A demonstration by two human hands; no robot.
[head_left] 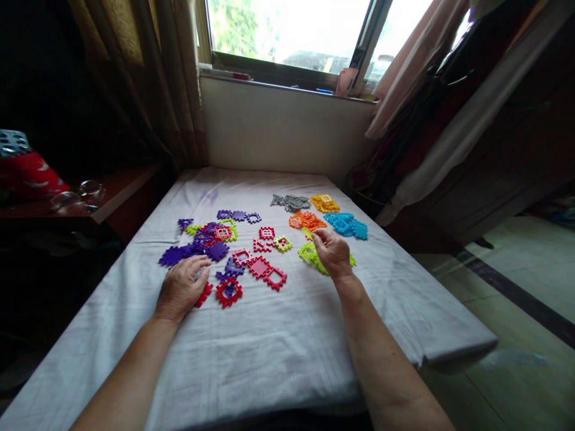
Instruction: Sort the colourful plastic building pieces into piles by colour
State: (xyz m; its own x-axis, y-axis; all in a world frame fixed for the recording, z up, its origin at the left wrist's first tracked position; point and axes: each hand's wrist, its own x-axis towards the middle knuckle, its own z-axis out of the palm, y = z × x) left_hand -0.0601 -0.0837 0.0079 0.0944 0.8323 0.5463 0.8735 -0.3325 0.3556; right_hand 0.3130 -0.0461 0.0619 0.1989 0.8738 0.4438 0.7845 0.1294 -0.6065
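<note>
My right hand (pixel 331 251) pinches a lime-green plastic tile (pixel 308 233) with notched edges. It is above a heap of lime-green tiles (pixel 309 254), partly hidden by my hand. My left hand (pixel 183 286) lies palm down with fingers extended, beside purple tiles (pixel 174 255). A red tile (pixel 204 294) shows partly from under its thumb side. Between my hands lie scattered red and purple tiles, among them a red frame tile (pixel 229 292) and a solid red tile (pixel 259 267). A mixed purple, red and green pile (pixel 211 233) sits beyond my left hand.
Sorted heaps of grey (pixel 291 202), yellow (pixel 324 203), orange (pixel 307 221) and blue tiles (pixel 345 225) lie toward the back right. A pale cloth (pixel 269 353) covers the table. A side desk (pixel 130 188) stands left; hanging clothes (pixel 431 143) are at right.
</note>
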